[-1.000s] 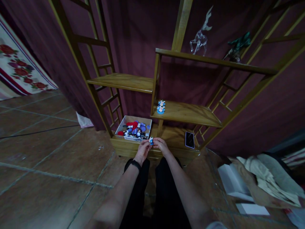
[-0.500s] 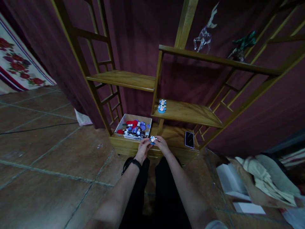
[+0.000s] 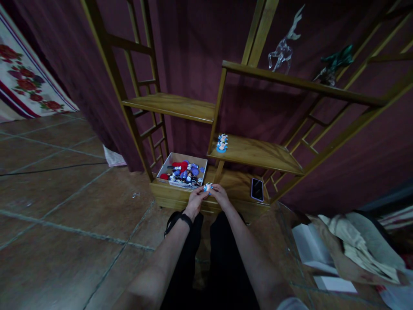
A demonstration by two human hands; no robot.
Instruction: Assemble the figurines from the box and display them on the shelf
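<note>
My left hand [image 3: 195, 201] and my right hand [image 3: 220, 195] meet in front of me, fingers pinched together on a small blue and white figurine [image 3: 208, 187]. They hover over the front edge of the wooden shelf unit's base [image 3: 180, 194]. Just beyond my left hand sits a white box [image 3: 171, 161] filled with several small red, blue and purple figurines. Two similar blue figurines [image 3: 222, 143] stand on the left end of the low shelf [image 3: 258, 153] above my hands.
A dark phone [image 3: 257, 189] lies on the base board to the right. A glass deer [image 3: 285, 46] and a green ornament [image 3: 334, 64] stand on the top shelf. Papers and cloth [image 3: 351, 245] lie on the tiled floor [image 3: 64, 206] at right.
The view has shifted slightly. My hands stay together on the figurine, which has turned a little between the fingers.
</note>
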